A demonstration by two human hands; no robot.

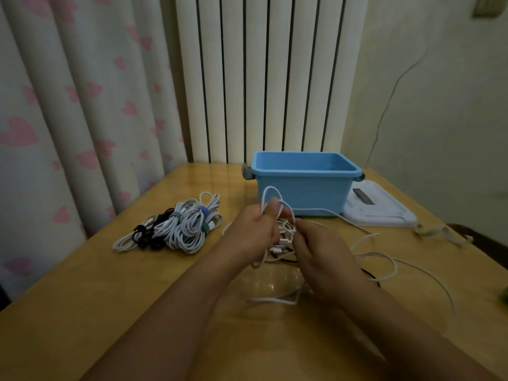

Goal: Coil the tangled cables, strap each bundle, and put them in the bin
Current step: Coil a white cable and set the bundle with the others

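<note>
My left hand [254, 232] grips loops of a white cable [268, 195] that stand up above its fingers. Just to its right, my right hand [319, 248] pinches the same white cable near the loops. From both hands the loose white cable tangle [384, 259] trails right across the table, with a black cable [369, 273] mixed in. A heap of coiled, strapped white and black bundles [176, 226] lies on the table to the left. The blue bin [305, 182] stands open behind my hands; nothing shows inside it.
The wooden table [137, 298] carries the bin's white lid [382, 207], lying flat to the right of the bin. Loose straps [437, 232] lie near the right table edge. Curtains and a radiator stand behind the table.
</note>
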